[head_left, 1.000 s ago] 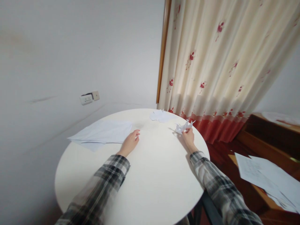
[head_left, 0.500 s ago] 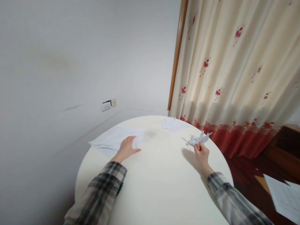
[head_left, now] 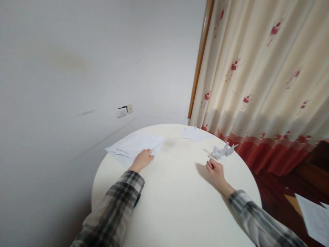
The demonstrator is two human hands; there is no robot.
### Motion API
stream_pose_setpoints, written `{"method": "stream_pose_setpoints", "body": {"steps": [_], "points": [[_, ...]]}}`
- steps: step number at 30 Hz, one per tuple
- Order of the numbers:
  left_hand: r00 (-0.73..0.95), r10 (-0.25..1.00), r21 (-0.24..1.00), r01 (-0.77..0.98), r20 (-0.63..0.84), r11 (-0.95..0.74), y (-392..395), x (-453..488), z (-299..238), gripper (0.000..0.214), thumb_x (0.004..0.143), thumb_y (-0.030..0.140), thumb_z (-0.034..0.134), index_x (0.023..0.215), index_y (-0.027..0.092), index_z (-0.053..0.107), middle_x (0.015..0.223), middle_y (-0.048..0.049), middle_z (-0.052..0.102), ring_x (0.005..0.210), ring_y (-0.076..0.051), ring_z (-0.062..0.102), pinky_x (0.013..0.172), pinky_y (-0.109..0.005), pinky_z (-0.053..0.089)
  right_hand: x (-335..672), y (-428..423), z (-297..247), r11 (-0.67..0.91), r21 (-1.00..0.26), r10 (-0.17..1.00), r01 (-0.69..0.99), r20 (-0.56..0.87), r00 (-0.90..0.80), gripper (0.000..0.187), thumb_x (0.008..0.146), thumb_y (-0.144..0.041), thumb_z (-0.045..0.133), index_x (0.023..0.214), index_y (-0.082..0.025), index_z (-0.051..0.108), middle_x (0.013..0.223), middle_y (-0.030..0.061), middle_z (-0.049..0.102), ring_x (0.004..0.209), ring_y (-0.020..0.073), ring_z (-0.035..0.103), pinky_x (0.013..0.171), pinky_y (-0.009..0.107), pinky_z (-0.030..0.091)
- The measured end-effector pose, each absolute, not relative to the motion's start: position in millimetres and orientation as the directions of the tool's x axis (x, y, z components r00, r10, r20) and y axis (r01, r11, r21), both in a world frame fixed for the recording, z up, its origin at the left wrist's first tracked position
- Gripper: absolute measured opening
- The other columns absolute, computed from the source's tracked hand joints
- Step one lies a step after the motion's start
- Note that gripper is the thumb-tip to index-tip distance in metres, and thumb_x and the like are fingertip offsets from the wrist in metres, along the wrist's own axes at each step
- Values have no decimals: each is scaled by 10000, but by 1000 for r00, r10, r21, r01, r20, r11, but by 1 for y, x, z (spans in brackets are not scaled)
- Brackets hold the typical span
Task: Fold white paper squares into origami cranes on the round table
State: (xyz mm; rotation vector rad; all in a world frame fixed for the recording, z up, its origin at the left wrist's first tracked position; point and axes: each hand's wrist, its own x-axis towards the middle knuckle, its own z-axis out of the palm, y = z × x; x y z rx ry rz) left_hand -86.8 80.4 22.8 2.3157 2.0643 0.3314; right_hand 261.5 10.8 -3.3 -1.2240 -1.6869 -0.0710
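Left hand (head_left: 143, 160): curled onto paper sheets (head_left: 137, 140); impossible to tell if gripping.
Right hand (head_left: 215, 171): closed, apparently empty, just beside crumpled paper (head_left: 221, 151).
Done: crumpled paper, on tabletop (head_left: 169, 206).
Left: paper sheets, largely flat.

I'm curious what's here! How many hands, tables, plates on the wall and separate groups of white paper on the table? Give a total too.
Hands: 2 (left hand, right hand)
Round table: 1
Wall plates: 2 (white socket plate, beige plate)
White paper groups: 3 (wide paper, flat far paper, crumpled paper)
Total: 8
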Motion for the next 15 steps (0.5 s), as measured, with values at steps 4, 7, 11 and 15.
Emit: {"method": "stream_pose_setpoints", "body": {"steps": [4, 7, 11, 15], "points": [[44, 983, 141, 988, 179, -70, 76, -84, 22, 334, 830, 193, 314, 1012, 161, 593, 1046, -89, 621, 1047, -200, 538, 871, -284, 407, 259, 11, -6, 518, -424, 690, 743, 721, -69, 252, 689, -151, 393, 535, -204, 200, 462, -79, 237, 436, 65, 247, 460, 193, 237], [-42, 971, 149, 989, 237, 6, 73, -81, 27, 401, 882, 222, 218, 965, 155, 604, 956, -113, 643, 947, -215, 591, 800, -312, 445, 259, 11, -6, 518, -423, 684, 744, 727, -63, 266, 702, -154, 398, 531, -203, 201, 459, -78, 245, 435, 65, 249, 460, 193, 242], [22, 874, 209, 968, 486, -140, 66, -63, 40, 372, 890, 206, 248, 1110, 144, 540, 1155, -99, 577, 1116, -178, 495, 944, -306, 383, 258, 11, -5, 519, -425, 682, 742, 729, -59, 282, 725, -168, 404, 523, -202, 210, 452, -78, 245, 424, 64, 252, 448, 191, 250], [396, 772, 131, 845, 496, -518, 46, -23, 36, 356, 867, 166, 298, 1140, 131, 524, 1214, -95, 538, 1164, -165, 453, 1007, -330, 344, 257, 9, -3, 509, -374, 625, 775, 780, -34, 239, 744, -191, 424, 546, -203, 291, 475, -68, 310, 433, 77, 314, 451, 202, 289]]}}
